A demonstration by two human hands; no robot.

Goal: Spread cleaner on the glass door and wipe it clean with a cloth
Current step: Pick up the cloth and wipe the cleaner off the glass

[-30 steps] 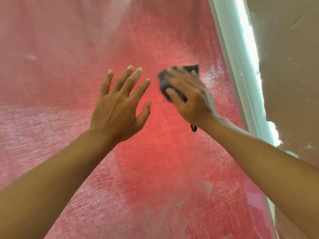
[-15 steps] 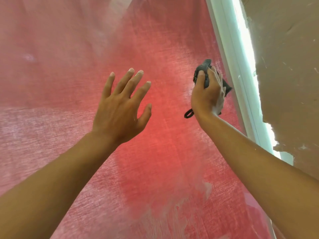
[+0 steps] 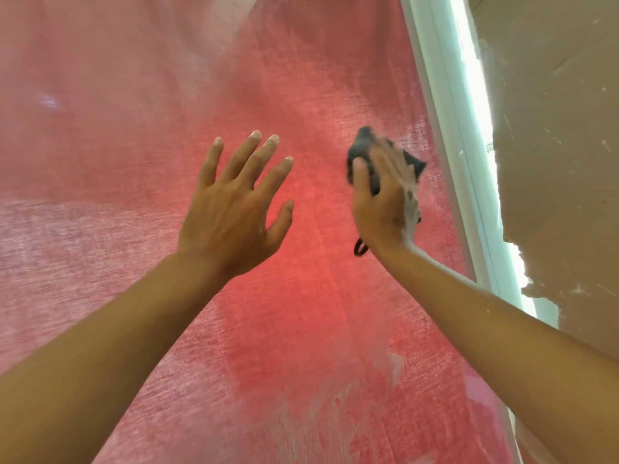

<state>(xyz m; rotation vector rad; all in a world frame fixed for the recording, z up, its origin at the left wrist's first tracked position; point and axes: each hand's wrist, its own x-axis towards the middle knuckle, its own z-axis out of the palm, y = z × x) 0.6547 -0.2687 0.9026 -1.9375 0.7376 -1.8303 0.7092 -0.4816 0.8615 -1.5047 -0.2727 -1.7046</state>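
Observation:
The glass door [image 3: 140, 135] fills most of the view, with a red curtain showing through it. White cleaner streaks [image 3: 321, 426] smear the lower middle of the pane. My right hand [image 3: 382, 202] holds a dark cloth [image 3: 363, 145] against the glass near the door's right edge; its fingers are blurred and white foam clings to them. A small loop of the cloth [image 3: 361, 246] hangs below my wrist. My left hand [image 3: 234, 209] is raised at the pane left of the cloth, fingers spread and straight, holding nothing.
The white door frame [image 3: 449, 135] runs diagonally down the right side, with a bright strip of light beside it. Beyond it is a brown wall [image 3: 556, 128] with chipped, peeling paint.
My right hand swung the cloth right toward the frame, then back left a little. My left hand has stayed in place.

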